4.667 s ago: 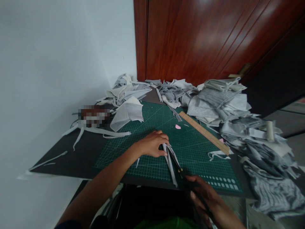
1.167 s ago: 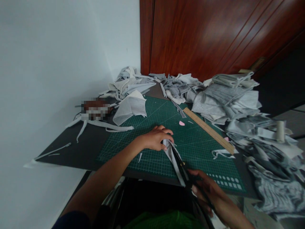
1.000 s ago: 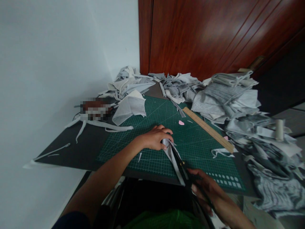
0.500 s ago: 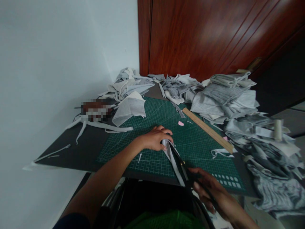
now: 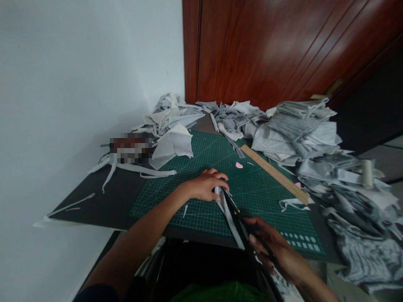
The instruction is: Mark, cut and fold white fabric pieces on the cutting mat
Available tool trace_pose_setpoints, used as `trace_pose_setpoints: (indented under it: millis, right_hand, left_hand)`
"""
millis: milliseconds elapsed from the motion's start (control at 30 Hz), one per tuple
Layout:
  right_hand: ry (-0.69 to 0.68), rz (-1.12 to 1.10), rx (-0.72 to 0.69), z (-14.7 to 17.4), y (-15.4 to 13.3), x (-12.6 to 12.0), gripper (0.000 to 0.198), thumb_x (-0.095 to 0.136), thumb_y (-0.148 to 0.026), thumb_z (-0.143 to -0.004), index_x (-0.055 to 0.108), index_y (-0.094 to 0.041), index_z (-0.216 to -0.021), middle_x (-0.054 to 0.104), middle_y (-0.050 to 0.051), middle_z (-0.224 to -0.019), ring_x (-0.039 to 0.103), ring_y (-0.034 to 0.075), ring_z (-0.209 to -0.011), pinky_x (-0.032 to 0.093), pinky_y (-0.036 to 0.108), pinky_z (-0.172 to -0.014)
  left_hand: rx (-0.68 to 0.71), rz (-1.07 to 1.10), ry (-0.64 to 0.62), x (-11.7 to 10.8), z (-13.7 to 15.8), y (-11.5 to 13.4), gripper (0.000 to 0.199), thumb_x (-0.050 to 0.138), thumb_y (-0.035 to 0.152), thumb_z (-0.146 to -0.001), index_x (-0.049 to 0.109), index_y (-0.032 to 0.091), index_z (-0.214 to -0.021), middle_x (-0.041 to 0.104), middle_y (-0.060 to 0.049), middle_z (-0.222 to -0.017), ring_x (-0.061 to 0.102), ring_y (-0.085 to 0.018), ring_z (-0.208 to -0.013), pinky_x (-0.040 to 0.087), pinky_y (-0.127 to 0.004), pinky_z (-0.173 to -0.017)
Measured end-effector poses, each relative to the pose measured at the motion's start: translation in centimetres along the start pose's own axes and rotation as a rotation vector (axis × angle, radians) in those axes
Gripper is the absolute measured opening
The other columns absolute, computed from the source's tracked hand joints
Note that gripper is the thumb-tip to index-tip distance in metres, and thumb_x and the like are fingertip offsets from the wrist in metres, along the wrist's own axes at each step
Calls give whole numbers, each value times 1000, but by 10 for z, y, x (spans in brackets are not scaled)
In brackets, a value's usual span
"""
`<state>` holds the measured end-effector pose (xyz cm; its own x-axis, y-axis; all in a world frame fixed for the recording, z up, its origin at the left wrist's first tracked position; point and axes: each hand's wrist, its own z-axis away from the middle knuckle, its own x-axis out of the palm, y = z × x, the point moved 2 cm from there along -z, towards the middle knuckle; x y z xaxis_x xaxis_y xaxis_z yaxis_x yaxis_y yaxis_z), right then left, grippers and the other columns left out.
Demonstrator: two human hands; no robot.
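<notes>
My left hand (image 5: pixel 209 184) is closed on the far end of a narrow grey-white fabric strip (image 5: pixel 232 226), its fingers pinching the cloth against the green cutting mat (image 5: pixel 195 218). The strip runs toward me and hangs past the mat's near edge. My right hand (image 5: pixel 272 247) grips large black scissors (image 5: pixel 241 222) by the handles. Their blades point away from me, lie along the strip's right side and reach up close to my left fingertips. The blades look nearly closed. Part of the handles is hidden by my right fingers.
A wooden ruler (image 5: pixel 273 174) lies across the mat's right side, near a pink scrap (image 5: pixel 239 165). Piles of grey fabric (image 5: pixel 296 134) stand along the right and back edges. More fabric pieces (image 5: pixel 173 147) and loose strips (image 5: pixel 145 168) lie on the left.
The scissor blades have come closer together, and my right hand has closed on the handles and shifted slightly left. My left hand stays in place on the strip.
</notes>
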<state>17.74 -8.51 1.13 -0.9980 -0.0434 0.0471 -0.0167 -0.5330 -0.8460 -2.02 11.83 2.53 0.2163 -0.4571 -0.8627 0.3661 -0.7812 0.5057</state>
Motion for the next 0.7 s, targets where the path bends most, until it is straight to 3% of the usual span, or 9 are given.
trace_pose_setpoints:
  millis: [700]
  right_hand:
    - [-39, 64, -26, 0, 4, -5, 74, 74, -66, -79, 47, -21, -131, 43, -12, -63, 31, 3, -39, 27, 16, -35]
  left_hand:
    - [-15, -3, -6, 0, 0, 1, 41, 80, 26, -77, 70, 35, -116, 52, 2, -146, 41, -29, -131, 32, -46, -110]
